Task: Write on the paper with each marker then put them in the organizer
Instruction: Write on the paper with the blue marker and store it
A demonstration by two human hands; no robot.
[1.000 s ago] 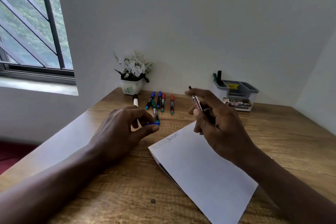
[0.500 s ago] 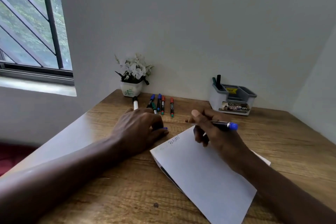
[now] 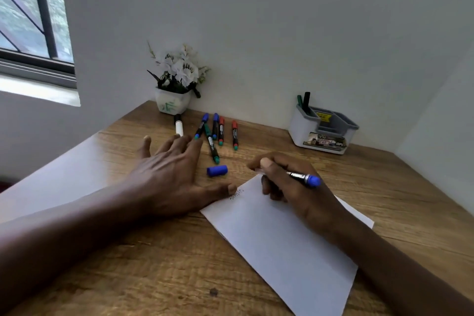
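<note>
Head view, wooden counter (image 3: 384, 187) against a white wall. Right hand (image 3: 289, 182) is seen closed in a writing grip around the blue marker (image 3: 304, 177), its fingers curled tight on the barrel; the tip is hidden under the fingers at the far corner of the paper (image 3: 282, 244). Left hand (image 3: 169, 174) lies flat and spread, holding nothing, thumb resting at the paper's near-left edge beside a small patch of writing. Blue cap (image 3: 217, 170) lies loose on the counter between the two hands, just clear of the paper.

Step judged in hand: writing with the blue marker. Next called for: a mark laid down, the cap picked up and pressed back on, then the marker carried to the organizer (image 3: 323, 128) at the back right, where two dark markers already stand in the left compartment.

Marker's long axis runs left to right, roughly level, blue rear end pointing right and slightly toward the camera, tip end toward the left. Paper lies skewed, long edge running from far left to near right.

Six more markers (image 3: 223, 133) lie capped in a loose row by the flower pot (image 3: 172, 104), not yet handled as far as can be judged.
</note>
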